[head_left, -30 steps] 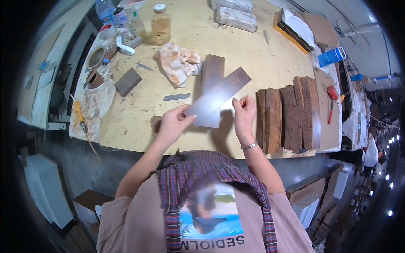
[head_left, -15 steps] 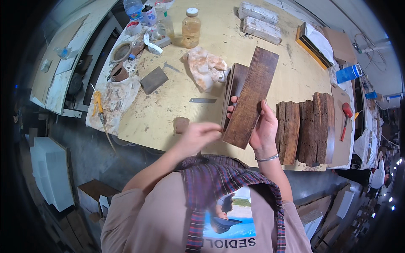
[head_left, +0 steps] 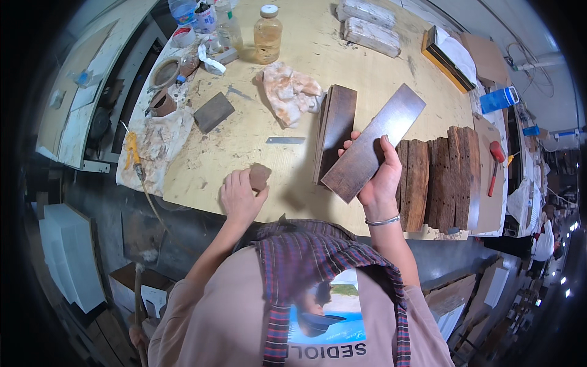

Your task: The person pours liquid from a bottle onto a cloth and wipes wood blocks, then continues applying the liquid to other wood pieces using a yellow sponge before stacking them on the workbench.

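A plywood workbench carries a row of weathered planks and a dark board. The right hand grips a long dark wooden plank, tilted above the bench. The left hand closes on a small brown block at the bench's near edge.

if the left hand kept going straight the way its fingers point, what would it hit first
Probably the thin flat metal blade lying on the pale wooden tabletop. The left hand, gripping a small brown block, points up and slightly right; the line is approximate.
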Available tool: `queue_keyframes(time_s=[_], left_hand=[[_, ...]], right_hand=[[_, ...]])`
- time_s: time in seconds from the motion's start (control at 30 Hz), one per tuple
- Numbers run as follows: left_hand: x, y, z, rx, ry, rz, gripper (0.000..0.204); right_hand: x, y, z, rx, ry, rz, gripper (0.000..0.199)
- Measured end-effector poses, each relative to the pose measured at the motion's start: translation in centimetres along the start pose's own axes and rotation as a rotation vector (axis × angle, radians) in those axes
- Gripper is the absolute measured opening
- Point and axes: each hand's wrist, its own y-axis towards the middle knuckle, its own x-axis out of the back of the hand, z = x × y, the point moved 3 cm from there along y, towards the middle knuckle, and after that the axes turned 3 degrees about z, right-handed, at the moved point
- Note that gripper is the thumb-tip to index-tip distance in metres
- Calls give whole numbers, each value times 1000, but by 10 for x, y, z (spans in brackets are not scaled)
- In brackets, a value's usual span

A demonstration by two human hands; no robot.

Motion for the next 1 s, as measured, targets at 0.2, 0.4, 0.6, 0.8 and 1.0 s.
queue_keyframes(time_s=[0.2,0.4,0.6,0.8,1.0], left_hand=[[19,27,-25,283,-1254,227,61],[49,41,-69,263,-1760,384,57],[36,40,-69,392,-2090,552,23],[48,41,-66,310,-2082,411,33],[56,56,-101,32,-1751,147,21]], right_hand=[[3,11,-2,7,20,5,41],[4,18,-8,-39,26,27,49],[20,25,2,0,8,-37,45],[-6,31,1,26,9,35,50],[-19,25,8,149,67,5,41]])
